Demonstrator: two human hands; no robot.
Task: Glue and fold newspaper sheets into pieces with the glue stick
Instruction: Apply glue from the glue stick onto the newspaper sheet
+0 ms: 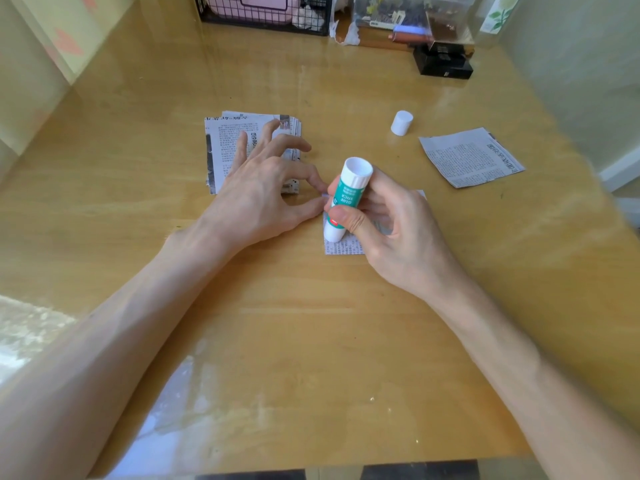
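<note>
My right hand (391, 230) grips a green-and-white glue stick (348, 195), held upside down with its tip pressed on a small newspaper piece (346, 247) at the table's centre. My left hand (263, 188) holds that piece's left edge down with thumb and index fingertip, the other fingers spread over a stack of newspaper sheets (225, 147) just behind it. The glue stick's white cap (401, 123) stands apart on the table to the back right. Most of the small piece is hidden under my right hand.
A single newspaper sheet (471, 157) lies at the right. At the back edge stand a black wire basket (263, 12), a clear box with clutter (412, 19) and a black box (443, 62). The wooden table (311, 341) is glossy.
</note>
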